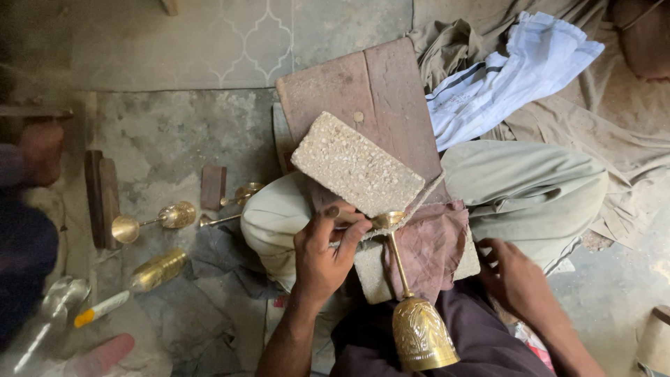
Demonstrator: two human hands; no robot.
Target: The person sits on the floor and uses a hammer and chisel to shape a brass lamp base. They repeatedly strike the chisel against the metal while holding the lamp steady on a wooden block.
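Head view: a rough, speckled stone block [357, 165] is seen propped on a reddish wooden board [391, 91] over the lap, its lower edge hidden behind a maroon cloth [433, 244]. An engraved brass goblet [417, 328] is laid inverted, its foot pinched against the block by the left hand [322, 255]. The right hand [513, 269] is rested loosely curled beside the cloth; its fingertips are blurred.

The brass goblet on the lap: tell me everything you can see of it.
The goblet looks like shiny brass, lying on its side with the embossed cup toward the camera and a thin stem running up to its round foot. The foot rests at the edge of a speckled block, over a reddish cloth. The left hand touches the foot; the right hand is apart.
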